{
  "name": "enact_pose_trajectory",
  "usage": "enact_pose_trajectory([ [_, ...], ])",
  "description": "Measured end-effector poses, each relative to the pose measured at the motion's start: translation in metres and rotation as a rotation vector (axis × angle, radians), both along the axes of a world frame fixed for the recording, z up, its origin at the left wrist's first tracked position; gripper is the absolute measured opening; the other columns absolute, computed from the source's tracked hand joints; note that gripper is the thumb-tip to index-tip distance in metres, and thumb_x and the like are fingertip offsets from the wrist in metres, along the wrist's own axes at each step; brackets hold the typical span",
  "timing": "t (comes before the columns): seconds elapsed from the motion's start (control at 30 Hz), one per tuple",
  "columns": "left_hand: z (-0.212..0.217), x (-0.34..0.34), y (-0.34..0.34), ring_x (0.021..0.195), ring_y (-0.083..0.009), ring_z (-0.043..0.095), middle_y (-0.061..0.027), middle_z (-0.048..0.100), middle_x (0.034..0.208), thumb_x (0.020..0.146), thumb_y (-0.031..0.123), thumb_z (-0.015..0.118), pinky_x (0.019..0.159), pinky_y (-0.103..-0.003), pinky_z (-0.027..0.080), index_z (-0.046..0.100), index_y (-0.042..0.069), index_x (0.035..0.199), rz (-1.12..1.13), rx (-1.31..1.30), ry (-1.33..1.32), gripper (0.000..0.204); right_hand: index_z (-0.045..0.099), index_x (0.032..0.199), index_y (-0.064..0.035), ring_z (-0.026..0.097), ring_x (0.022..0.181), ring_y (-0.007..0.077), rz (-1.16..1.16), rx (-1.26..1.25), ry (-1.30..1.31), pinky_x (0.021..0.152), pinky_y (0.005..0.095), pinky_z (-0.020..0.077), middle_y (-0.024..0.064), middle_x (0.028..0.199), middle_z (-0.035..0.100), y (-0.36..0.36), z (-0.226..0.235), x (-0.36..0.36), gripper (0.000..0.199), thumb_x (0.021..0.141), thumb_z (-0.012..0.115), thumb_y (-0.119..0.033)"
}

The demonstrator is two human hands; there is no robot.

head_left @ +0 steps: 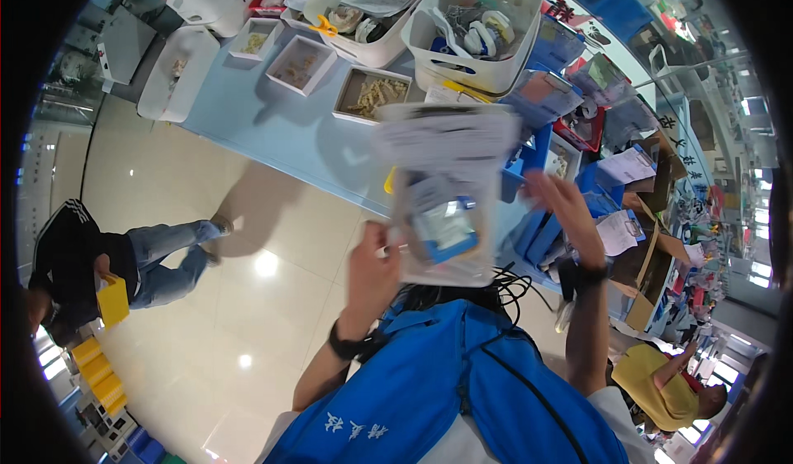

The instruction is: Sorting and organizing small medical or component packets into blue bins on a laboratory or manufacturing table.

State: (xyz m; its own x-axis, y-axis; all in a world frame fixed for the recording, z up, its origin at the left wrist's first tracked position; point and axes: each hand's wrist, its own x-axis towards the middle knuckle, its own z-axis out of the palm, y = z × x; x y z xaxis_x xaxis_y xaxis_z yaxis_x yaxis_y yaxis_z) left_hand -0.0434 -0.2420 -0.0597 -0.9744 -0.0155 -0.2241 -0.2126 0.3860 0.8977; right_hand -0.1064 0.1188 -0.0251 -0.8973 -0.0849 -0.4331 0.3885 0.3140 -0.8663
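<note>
A white rectangular bin hangs in front of my chest, above the near edge of the table, smeared by motion. Inside it lie a clear plastic bag and small blue and orange items too blurred to name. White sheets of paper cover its far end. My left hand is closed on the left wall of the bin. To the right of the bin, apart from it, my right hand has its fingers stretched out with nothing in them.
Small white boxes with pale pieces stand on the light blue table. Behind are larger white bins with tools and tape rolls. Blue bins and cardboard boxes line the right. One person walks at left; another is lower right.
</note>
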Motion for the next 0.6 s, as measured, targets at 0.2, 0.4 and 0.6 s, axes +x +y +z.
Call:
enact_pose_trajectory([
  [0.2,-0.004,-0.048,0.121,0.088,-0.0470,0.065,-0.0219,0.068,0.094,0.096,0.019,0.062,0.076,-0.052,0.052,0.050,0.002,0.106,-0.301,-0.001,0.055,0.024,0.050,0.143,-0.0009,0.066,0.102,0.0195,-0.181,0.086,-0.164,0.086,0.0362,0.0537,0.0133,0.112,0.070,0.014,-0.005,0.085,0.044,0.108,0.048,-0.027],
  [0.4,-0.033,-0.079,0.130,0.110,-0.0406,0.064,-0.0242,0.065,0.120,0.098,0.035,0.067,0.092,-0.045,0.051,0.052,0.001,0.134,-0.315,0.068,0.197,0.052,0.056,0.122,0.0043,0.065,0.088,0.0435,-0.264,0.660,0.281,0.078,0.0471,0.0514,0.0281,0.101,0.067,0.038,-0.081,0.027,0.030,0.098,0.050,-0.013],
  [0.6,-0.071,-0.048,0.052,0.113,-0.0310,0.068,-0.0215,0.068,0.119,0.100,0.024,0.064,0.096,-0.039,0.052,0.060,-0.002,0.128,-0.243,0.270,-0.087,0.039,0.060,0.102,0.0066,0.064,0.089,0.0475,-0.293,0.831,0.279,0.078,0.0513,0.0503,0.0301,0.097,0.067,0.077,-0.129,-0.070,0.025,0.094,0.051,-0.016],
])
